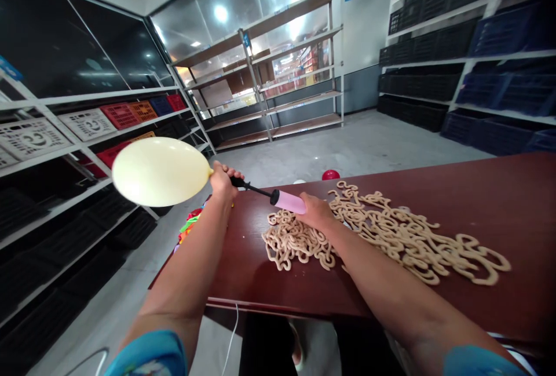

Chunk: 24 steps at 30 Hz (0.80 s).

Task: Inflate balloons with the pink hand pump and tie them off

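An inflated pale yellow balloon (160, 172) points left, its neck pinched by my left hand (223, 180). The same hand's fingers wrap round the black handle end of a balloon pump (290, 201). My right hand (316, 211) grips the pump's pink barrel from the right, and the black rod shows drawn out between my hands. Below and beyond my right hand lies a heap of beige, curly, rope-like pieces (299, 240). Near my left forearm, several colourful uninflated balloons (190, 222) lie at the table's left edge, partly hidden.
The dark red table (247, 272) spans the front. A red round object (330, 175) shows beyond its far edge. Shelves with crates (89, 124) stand at left, blue and black crates (504, 92) at right, and a metal rack (299, 130) at the back. A white cable (232, 335) hangs below.
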{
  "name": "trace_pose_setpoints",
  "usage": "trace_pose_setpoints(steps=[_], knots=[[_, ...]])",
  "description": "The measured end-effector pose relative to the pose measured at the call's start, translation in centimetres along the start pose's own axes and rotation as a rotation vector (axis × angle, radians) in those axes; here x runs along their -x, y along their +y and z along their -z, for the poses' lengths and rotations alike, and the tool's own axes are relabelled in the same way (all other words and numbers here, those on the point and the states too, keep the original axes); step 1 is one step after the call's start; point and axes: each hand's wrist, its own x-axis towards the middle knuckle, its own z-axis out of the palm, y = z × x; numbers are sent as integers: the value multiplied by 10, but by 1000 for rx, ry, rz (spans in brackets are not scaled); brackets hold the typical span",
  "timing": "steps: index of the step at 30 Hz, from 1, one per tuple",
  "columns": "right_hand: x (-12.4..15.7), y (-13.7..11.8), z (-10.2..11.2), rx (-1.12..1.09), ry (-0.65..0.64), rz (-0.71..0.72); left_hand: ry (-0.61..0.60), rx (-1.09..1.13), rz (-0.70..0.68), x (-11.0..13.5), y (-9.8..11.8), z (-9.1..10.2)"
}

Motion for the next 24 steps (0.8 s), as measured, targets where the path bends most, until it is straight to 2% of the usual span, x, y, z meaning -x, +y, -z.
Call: trace_pose_setpoints(steps=[6,10,14,21,24], knots=[[1,4,-4,1,17,8,-27,29,93,25,-56,-13],[2,3,-4,12,30,21,-27,23,97,32,-65,-13],[3,-1,0,18,43,28,-19,10,94,26,-43,-10],[2,-4,7,0,53,-33,-11,-26,-43,-4,34,-8],[2,-4,8,-8,29,-44,-22,-42,-86,-13,50,-8]])
